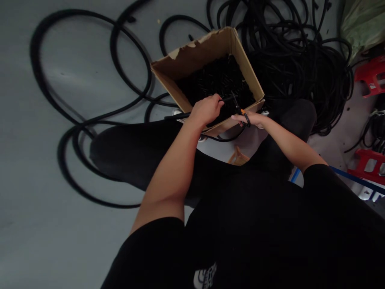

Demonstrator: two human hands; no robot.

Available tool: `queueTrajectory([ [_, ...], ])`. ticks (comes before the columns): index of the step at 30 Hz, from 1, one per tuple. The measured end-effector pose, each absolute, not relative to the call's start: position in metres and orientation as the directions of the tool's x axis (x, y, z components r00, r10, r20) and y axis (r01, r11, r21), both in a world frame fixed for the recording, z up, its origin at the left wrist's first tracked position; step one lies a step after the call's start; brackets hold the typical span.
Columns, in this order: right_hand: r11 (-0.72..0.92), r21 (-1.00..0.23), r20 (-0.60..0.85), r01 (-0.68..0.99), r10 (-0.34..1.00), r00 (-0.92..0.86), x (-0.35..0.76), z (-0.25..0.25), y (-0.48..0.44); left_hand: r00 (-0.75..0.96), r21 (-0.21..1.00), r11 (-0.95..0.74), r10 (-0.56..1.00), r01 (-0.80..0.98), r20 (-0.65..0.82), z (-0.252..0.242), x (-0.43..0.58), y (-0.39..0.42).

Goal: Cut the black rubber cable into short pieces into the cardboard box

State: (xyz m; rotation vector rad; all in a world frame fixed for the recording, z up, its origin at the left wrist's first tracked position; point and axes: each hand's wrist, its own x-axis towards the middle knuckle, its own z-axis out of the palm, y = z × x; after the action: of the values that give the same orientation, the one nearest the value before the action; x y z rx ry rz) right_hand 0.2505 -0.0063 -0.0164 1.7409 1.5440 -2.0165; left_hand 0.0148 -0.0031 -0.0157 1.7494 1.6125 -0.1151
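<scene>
My left hand (207, 110) is closed around a black hose (177, 116) that runs in from the left, holding its end over the near edge of a cardboard box (195, 52). My right hand (251, 119) grips scissors (242, 112) with black and orange handles, their blades pointing up-left toward the hose end. The box is open, its rim torn, and it holds several short black pieces (216, 80). Both hands hover just above the box's near wall, a hand's width apart.
Long black hose loops (90, 120) sprawl over the grey floor at left. A big tangled pile of hose (294, 52) lies behind the box at right. Red plastic stools (371, 78) stand at the right edge. My black-clad legs fill the foreground.
</scene>
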Motion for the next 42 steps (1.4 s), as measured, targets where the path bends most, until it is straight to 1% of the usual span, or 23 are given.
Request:
queueTrajectory([
  [5,-0.491,-0.616,-0.775,0.616,0.517,-0.364,0.249,-0.013,-0.006,0.191,0.443,0.075,0.829,0.894,-0.525,-0.012,0.015,-0.003],
  [10,-0.513,-0.627,-0.772,0.586,0.508,-0.381,0.249,-0.014,-0.007,0.203,0.442,0.062,0.825,0.895,-0.527,-0.011,0.015,-0.003],
  [17,-0.527,-0.606,-0.787,0.596,0.505,-0.354,0.248,-0.015,-0.006,0.225,0.438,0.046,0.807,0.898,-0.546,-0.01,0.016,-0.003],
  [24,-0.511,-0.605,-0.773,0.611,0.562,-0.295,0.25,-0.027,-0.005,0.217,0.421,0.037,0.814,0.906,-0.538,-0.01,0.014,-0.002],
  [30,-0.482,-0.586,-0.762,0.652,0.601,-0.24,0.248,-0.017,0.0,0.156,0.377,0.069,0.83,0.924,-0.535,-0.012,0.015,-0.002],
  [37,-0.455,-0.509,-0.784,0.731,0.595,-0.175,0.246,-0.012,0.001,0.164,0.377,0.048,0.844,0.925,-0.51,-0.017,0.014,-0.004],
  [42,-0.473,-0.496,-0.793,0.728,0.588,-0.158,0.248,-0.014,0.0,0.179,0.352,0.022,0.83,0.936,-0.528,-0.013,0.014,-0.004],
])
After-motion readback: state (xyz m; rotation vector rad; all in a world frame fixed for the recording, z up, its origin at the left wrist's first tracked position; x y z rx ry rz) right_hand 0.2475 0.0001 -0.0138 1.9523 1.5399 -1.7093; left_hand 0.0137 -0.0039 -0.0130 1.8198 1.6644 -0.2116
